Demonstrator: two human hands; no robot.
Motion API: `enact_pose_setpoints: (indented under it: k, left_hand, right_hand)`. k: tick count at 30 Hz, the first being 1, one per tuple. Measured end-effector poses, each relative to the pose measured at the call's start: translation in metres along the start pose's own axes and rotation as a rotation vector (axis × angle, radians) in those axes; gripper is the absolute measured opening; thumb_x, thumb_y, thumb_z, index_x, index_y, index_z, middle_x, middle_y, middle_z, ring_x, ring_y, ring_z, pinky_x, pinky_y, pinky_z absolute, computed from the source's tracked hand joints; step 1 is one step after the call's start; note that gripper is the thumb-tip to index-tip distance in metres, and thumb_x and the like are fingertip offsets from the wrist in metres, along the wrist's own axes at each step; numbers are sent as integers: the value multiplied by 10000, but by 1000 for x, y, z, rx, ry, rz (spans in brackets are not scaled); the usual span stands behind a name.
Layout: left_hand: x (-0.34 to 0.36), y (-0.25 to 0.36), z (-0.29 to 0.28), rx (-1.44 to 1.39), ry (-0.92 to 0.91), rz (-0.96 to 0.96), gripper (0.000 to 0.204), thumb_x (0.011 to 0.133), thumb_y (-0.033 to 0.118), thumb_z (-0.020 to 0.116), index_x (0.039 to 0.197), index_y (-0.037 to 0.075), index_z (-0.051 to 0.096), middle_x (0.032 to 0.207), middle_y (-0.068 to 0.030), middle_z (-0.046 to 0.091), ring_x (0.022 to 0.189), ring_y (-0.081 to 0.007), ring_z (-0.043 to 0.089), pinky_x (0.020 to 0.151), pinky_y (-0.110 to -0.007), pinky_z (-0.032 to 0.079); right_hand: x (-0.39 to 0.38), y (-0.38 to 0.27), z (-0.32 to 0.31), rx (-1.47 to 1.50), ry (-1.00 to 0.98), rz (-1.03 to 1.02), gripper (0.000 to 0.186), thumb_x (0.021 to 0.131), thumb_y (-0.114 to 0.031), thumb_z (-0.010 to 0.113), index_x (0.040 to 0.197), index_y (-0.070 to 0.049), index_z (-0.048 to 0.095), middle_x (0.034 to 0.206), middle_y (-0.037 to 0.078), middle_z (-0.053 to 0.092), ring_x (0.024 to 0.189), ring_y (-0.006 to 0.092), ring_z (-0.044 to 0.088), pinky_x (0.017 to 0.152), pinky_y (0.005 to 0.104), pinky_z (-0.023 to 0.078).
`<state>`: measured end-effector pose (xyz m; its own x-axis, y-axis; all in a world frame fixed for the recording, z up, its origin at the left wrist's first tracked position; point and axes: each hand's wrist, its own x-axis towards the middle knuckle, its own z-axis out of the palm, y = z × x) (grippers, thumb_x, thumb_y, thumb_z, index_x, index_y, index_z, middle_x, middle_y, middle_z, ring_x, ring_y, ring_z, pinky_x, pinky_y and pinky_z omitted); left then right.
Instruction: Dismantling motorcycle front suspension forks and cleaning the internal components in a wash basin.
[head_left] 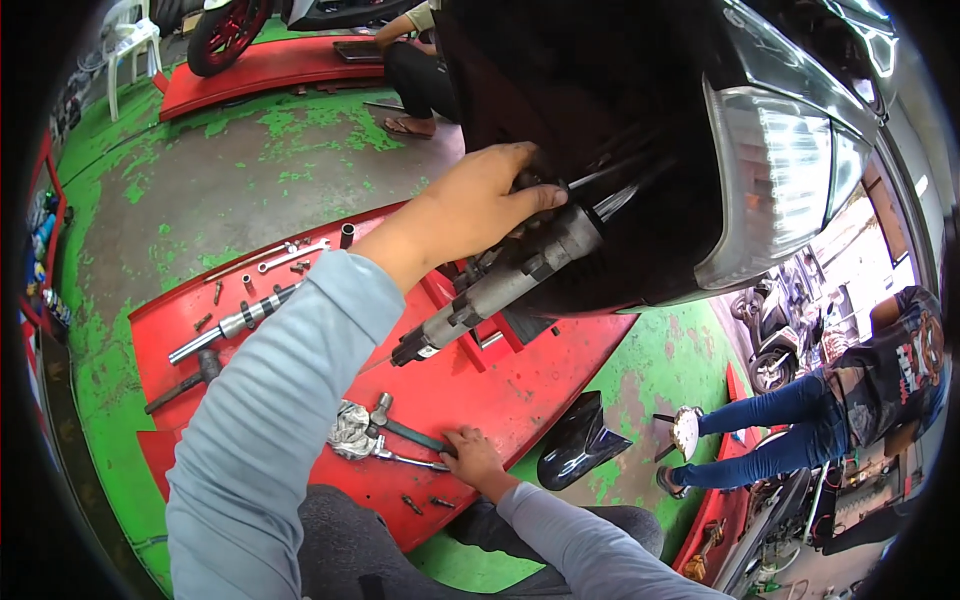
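My left hand point(490, 205) reaches up under the dark motorcycle bodywork point(580, 90). Its fingers curl round a dark part beside the upper end of a grey fork leg point(500, 290); the hand covers most of that part. Lower down, over the red platform point(490, 410), my right hand point(478, 462) closes on the handle end of a hammer point(405, 425). Beside the hammer lie a crumpled rag point(353, 432) and a chrome ratchet point(412, 461), whose end comes close to my right fingers.
On the platform's left lie a silver fork tube point(230, 325), a mallet point(185, 382), a wrench point(293, 258) and several bolts point(412, 505). A glossy black panel point(583, 445) rests on the green floor. One person point(415, 90) crouches beyond; another point(800, 425) stands right.
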<state>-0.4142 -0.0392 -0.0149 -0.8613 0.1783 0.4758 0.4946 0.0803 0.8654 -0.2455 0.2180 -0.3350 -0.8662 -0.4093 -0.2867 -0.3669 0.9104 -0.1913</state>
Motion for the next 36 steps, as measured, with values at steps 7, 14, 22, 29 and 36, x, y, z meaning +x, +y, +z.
enact_pose_setpoints:
  k: [7, 14, 22, 29, 36]
  left_hand:
    - [4, -2, 3, 220, -4, 82, 393, 907, 291, 672, 1032, -67, 566, 846, -166, 627, 762, -197, 566, 696, -354, 463]
    - [1, -18, 6, 326, 137, 197, 415, 892, 286, 671, 1076, -74, 579, 940, -244, 596, 868, -346, 590, 762, -391, 452]
    - [-10, -25, 27, 286, 202, 31, 526, 925, 329, 634, 1266, -44, 489, 1112, -247, 561, 1033, -371, 549, 893, -390, 439]
    - [-10, -30, 6, -9, 21, 20, 571, 848, 210, 651, 1263, -31, 341, 1131, -239, 529, 1089, -320, 551, 913, -362, 449]
    - [-17, -24, -25, -330, -199, -138, 544, 797, -53, 690, 1256, -12, 400, 1206, -134, 536, 1135, -215, 545, 942, -319, 481]
  right_hand:
    - [26, -53, -70, 468, 308, -138, 324, 858, -229, 687, 1120, -40, 655, 882, 106, 660, 892, 278, 629, 836, 373, 499]
    - [16, -86, -151, 837, 275, 15, 295, 895, -258, 682, 1067, -19, 666, 815, 79, 678, 795, 157, 651, 727, 316, 500]
    - [43, -66, -83, 739, 228, 43, 326, 890, -264, 662, 1093, -10, 647, 906, 128, 686, 864, 221, 667, 802, 338, 518]
    - [53, -67, -69, 1051, 199, -32, 537, 888, -243, 695, 1323, -13, 480, 1087, 134, 625, 968, 204, 618, 862, 352, 498]
    - [60, -109, -90, 965, 252, -80, 794, 879, -279, 717, 1480, -32, 260, 1273, 170, 503, 1086, 231, 550, 915, 368, 488]
